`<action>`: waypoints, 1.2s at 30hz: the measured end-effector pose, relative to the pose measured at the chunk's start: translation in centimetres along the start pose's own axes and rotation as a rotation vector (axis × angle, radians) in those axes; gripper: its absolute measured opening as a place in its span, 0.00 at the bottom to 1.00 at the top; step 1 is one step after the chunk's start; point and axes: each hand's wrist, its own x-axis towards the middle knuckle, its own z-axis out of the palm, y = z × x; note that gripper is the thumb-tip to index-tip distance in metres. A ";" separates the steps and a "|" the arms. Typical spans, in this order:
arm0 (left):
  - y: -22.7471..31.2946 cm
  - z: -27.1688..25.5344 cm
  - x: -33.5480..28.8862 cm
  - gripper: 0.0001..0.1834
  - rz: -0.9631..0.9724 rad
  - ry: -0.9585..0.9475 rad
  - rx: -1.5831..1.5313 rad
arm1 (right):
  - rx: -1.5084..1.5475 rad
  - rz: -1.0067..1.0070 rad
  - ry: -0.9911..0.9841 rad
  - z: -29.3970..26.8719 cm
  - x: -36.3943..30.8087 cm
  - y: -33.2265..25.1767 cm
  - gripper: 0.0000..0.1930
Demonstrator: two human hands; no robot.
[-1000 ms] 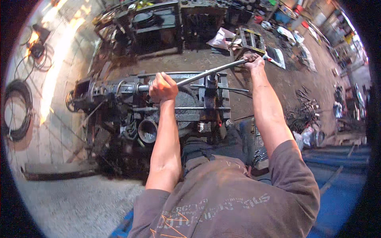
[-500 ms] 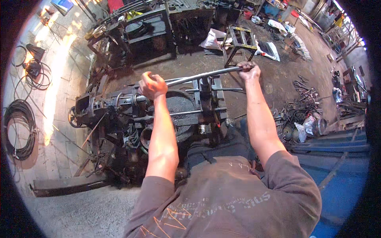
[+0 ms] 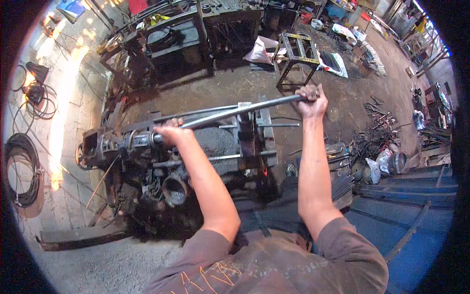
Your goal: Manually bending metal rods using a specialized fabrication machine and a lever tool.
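1. Our left hand (image 3: 169,133) is wrapped around the near end of the long grey steel bar (image 3: 235,110), beside the dark, greasy bending machine (image 3: 147,157).
2. Our right hand (image 3: 311,100) is closed tight on the far end.
3. The bar appears seated in the machine; if it is not, it may slip and jerk both wrists.

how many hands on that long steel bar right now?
2. The left hand grips the long steel bar at its near end, by the dark machine. The right hand grips the far end, near the metal frame stool. No other hands show.
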 end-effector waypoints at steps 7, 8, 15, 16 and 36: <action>0.5 -1.6 1.7 0.23 0.075 -0.288 -0.059 | 0.078 -0.025 -0.129 0.9 -0.8 1.5 0.21; 0.6 -1.5 1.3 0.23 0.089 -0.322 -0.029 | 0.098 -0.013 -0.159 0.8 -0.8 1.5 0.21; 0.1 -1.3 1.3 0.26 0.134 -0.385 -0.104 | 0.104 -0.020 -0.204 0.8 0.0 2.2 0.20; 0.5 -2.0 1.6 0.23 0.128 -0.494 -0.070 | 0.115 -0.022 -0.195 1.1 0.0 2.0 0.20; 0.8 -1.0 0.3 0.23 0.185 -0.209 -0.010 | -0.045 0.015 0.081 1.4 0.0 1.4 0.19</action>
